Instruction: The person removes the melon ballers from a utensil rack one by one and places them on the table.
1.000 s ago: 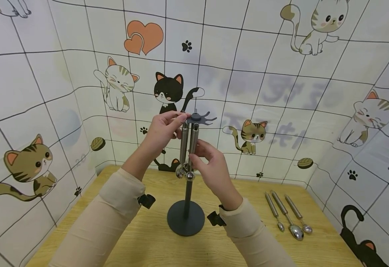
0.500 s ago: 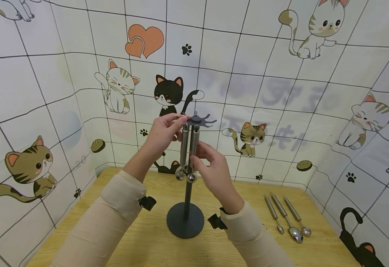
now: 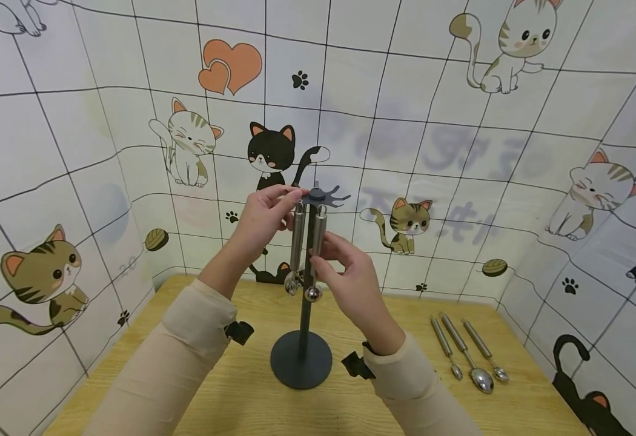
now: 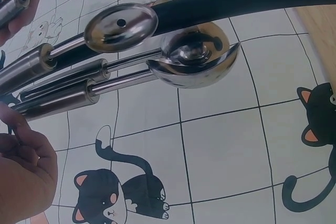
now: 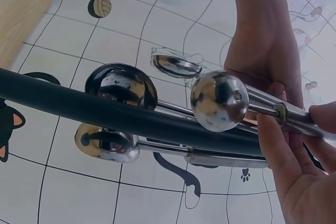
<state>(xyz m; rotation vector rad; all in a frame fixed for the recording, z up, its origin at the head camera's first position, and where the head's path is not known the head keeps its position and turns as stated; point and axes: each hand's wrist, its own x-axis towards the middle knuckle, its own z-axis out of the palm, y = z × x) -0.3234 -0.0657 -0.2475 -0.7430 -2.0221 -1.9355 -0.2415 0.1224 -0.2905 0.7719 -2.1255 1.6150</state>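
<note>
My left hand (image 3: 266,215) pinches the edge of the hooked top plate (image 3: 333,197) of a dark stand (image 3: 305,303). Between the thumb and fingers of my right hand (image 3: 347,266) is the steel handle of a melon baller (image 3: 320,233), held upright just right of the post. In the right wrist view its round bowl (image 5: 220,100) has a small hole and points away from the hand. Other steel scoops (image 4: 197,72) and an oval one with a hole (image 4: 121,27) hang at the post. Whether the held one touches a hook cannot be told.
Three steel spoons (image 3: 480,378) of different sizes lie side by side on the right of the wooden table (image 3: 214,387). The stand's round base (image 3: 301,369) rests near the middle. A cat-print cloth (image 3: 405,121) surrounds the table at the back and sides.
The melon baller in my right hand has shifted slightly down and right, so more of the post shows beside it. My left hand stays at the top plate.
</note>
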